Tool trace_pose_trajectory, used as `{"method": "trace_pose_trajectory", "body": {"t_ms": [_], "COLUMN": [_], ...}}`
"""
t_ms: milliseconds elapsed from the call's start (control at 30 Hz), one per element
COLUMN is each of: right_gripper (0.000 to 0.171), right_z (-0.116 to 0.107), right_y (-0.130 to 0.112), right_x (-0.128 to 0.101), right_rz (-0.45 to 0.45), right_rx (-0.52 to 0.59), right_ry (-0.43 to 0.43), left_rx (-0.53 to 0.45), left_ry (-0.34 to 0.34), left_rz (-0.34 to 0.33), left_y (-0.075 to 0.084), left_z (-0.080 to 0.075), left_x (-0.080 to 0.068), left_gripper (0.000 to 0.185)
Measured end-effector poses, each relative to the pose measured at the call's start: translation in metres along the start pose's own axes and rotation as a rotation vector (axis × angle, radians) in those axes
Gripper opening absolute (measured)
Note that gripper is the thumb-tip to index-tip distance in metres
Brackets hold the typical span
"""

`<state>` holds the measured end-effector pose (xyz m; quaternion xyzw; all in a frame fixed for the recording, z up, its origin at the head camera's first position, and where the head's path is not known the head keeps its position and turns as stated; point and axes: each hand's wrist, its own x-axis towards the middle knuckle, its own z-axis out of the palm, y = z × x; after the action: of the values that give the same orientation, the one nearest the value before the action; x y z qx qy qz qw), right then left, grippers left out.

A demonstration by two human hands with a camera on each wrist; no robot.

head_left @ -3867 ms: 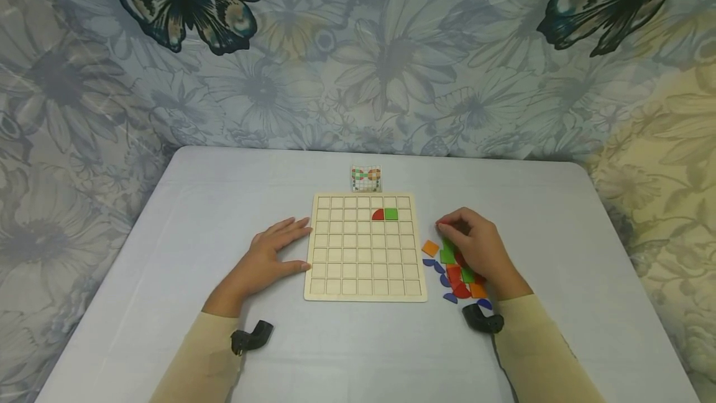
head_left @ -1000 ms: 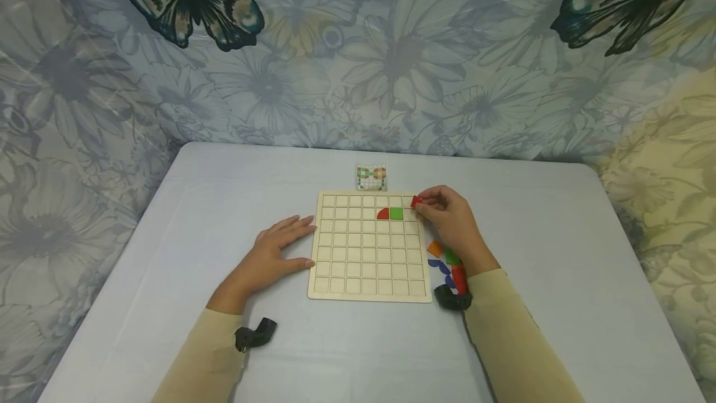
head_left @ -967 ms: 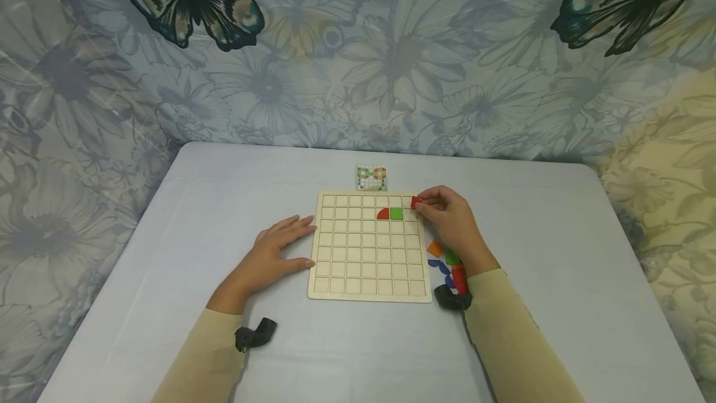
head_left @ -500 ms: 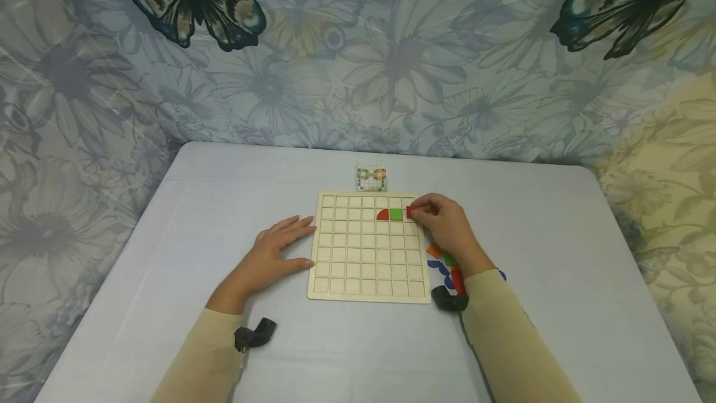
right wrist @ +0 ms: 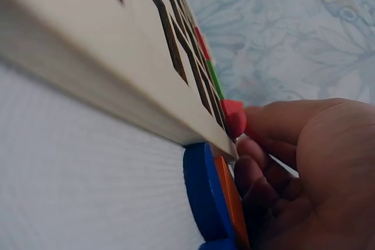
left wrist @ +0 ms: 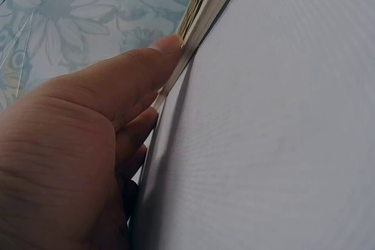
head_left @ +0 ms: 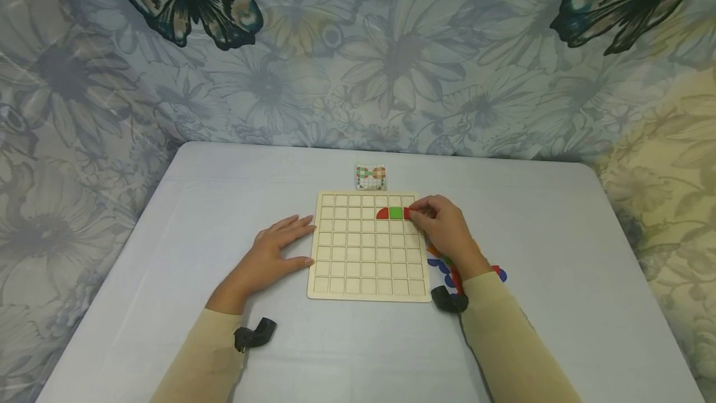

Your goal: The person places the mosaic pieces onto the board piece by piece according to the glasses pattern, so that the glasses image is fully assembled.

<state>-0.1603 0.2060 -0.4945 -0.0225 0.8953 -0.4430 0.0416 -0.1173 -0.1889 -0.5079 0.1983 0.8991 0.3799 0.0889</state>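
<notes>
The straight-fingered left hand (head_left: pixel 279 246) touches the grid board (head_left: pixel 361 255), while the right hand (head_left: pixel 446 229), pinching a red piece (right wrist: pixel 234 117), seems to seat it, and then flat pressing is probably needed.

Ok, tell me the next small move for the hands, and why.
Probably press the red piece flat just right of the green square: the right hand pinches it at that spot, while the left hand touches the left edge of the board.
</notes>
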Motion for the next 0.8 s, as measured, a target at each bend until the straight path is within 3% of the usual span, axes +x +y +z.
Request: {"method": "trace_pose_trajectory", "body": {"t_ms": [800], "right_gripper": [0.029], "right_z": [-0.0002], "right_y": [0.0003], "right_x": [-0.0028], "right_rz": [0.012], "right_rx": [0.008], "right_ry": [0.020], "left_rx": [-0.010], "left_ry": [0.014], "left_rz": [0.011], "left_y": [-0.0006], "left_z": [0.0012], "left_x": [-0.0005], "left_gripper": [0.071]}}
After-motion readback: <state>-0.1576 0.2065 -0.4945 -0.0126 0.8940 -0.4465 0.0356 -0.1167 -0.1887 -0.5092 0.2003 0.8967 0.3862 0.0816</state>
